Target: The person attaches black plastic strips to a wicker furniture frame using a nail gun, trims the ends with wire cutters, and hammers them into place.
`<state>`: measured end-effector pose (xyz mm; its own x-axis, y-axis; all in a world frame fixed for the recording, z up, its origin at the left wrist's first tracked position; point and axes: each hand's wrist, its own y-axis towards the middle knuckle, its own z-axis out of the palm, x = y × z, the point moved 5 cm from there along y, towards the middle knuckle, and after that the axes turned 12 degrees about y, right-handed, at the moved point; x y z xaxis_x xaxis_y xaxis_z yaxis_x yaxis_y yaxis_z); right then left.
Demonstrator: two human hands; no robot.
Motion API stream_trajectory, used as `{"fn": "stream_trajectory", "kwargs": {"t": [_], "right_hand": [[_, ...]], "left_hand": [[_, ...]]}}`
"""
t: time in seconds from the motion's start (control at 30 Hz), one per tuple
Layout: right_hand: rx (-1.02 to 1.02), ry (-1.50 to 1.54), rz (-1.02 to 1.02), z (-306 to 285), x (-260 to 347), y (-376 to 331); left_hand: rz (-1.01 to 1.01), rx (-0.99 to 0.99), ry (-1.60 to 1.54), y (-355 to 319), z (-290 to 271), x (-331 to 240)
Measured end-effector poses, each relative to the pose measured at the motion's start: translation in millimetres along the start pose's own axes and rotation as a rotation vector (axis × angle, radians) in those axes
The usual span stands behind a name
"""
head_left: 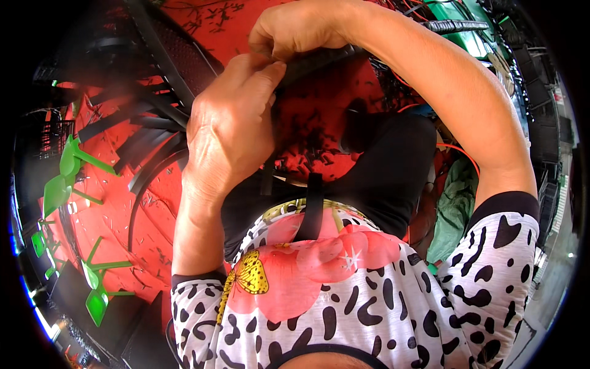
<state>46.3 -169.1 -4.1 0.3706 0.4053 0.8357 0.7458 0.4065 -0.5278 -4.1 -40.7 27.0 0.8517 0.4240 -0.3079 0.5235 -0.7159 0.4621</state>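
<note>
My left hand [228, 120] is raised in front of my lap, back of the hand up, with its fingers curled and the thumb pressed in. From the upper right my right hand [298, 31] reaches across, its fingertips pinched together and meeting those of the left. Whatever lies between the fingertips is hidden by the hands. A dark flat band [326, 64] shows just beneath the right hand; I cannot tell whether either hand grips it. Several long black strips [150, 138] fan out left of my left wrist.
Red sheeting [157, 246] covers the floor, strewn with small black scraps [307, 144]. Small green plastic stools [58, 194] stand at the left. A dark, long-edged piece [178, 58] leans at the upper left. At the right lie crumpled green cloth [455, 206] and an orange cord [461, 149].
</note>
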Motion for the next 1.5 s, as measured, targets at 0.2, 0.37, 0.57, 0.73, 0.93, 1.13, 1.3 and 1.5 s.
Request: {"fn": "stream_trajectory", "kwargs": {"t": [0.2,0.37,0.57,0.73,0.93,1.13,1.3,1.5], "right_hand": [[-0.028,-0.232,-0.218,-0.9,-0.6,2.9],[-0.804,-0.301,-1.044,31.3,25.1,-68.8],[-0.728,-0.621,-1.110,45.1,5.2,-79.5],[-0.713,-0.860,-1.170,57.8,0.2,-76.2],[-0.758,-0.598,-1.128,46.5,6.8,-85.7],[-0.457,-0.486,-0.746,29.2,21.1,-60.3],[-0.276,-0.271,-0.532,24.7,17.9,-42.9],[-0.097,-0.246,-0.343,22.3,13.4,-24.9]], "left_hand": [[0.030,-0.040,-0.037,2.3,2.6,5.2],[-0.116,0.044,-0.129,2.1,-0.1,8.5],[-0.183,-0.008,-0.141,-0.8,0.3,13.4],[-0.158,-0.073,-0.111,-1.4,-0.3,18.2],[-0.121,-0.063,-0.218,-2.8,0.3,12.7],[-0.198,-0.060,-0.015,-14.0,3.1,1.0],[-0.112,-0.201,0.015,-18.9,-1.5,0.0],[-0.119,-0.187,0.056,-21.7,-3.6,-9.2]]}}
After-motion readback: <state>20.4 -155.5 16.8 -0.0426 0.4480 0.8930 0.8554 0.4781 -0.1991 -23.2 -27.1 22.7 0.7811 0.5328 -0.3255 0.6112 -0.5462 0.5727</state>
